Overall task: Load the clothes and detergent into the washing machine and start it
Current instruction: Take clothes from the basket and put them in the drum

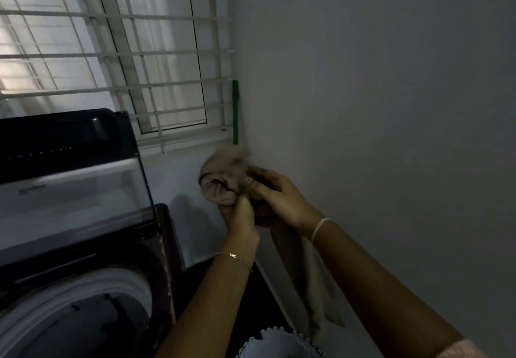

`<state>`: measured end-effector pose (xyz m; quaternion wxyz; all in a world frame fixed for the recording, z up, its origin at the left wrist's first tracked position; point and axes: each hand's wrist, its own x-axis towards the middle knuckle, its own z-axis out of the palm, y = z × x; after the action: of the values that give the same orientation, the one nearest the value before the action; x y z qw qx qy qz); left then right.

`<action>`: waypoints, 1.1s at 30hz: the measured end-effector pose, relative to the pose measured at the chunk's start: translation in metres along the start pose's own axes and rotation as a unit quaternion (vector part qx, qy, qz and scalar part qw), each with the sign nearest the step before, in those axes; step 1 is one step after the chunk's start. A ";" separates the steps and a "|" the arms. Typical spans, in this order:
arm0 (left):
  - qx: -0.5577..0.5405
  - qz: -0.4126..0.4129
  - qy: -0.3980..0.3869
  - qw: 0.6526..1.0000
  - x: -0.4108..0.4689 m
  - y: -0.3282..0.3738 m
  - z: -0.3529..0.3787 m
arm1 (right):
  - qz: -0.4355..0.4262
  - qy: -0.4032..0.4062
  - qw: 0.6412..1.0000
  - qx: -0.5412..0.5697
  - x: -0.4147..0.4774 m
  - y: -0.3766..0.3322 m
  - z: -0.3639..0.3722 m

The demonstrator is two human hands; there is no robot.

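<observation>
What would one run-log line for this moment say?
step: loading clothes | left grip: holds beige garment | right grip: holds same garment | washing machine: lid up, garment not yet inside

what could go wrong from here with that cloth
1. The cloth is held off to the side of the drum, not over it; let go now, it would likely drop outside.
2. Its top is balled up, so it may wash poorly unless shaken out.
3. Its long tail hangs low and could snag on the way over.
</observation>
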<state>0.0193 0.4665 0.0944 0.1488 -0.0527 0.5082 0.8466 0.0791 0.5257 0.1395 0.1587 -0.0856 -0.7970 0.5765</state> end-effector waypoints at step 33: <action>0.104 -0.137 0.006 0.985 0.055 -0.008 -0.022 | 0.195 0.103 0.910 0.351 -0.033 0.062 0.020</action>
<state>-0.0323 0.4617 0.0641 0.2648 -0.1116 0.5823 0.7605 0.0999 0.5177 0.0699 0.1438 -0.2367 -0.4902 0.8264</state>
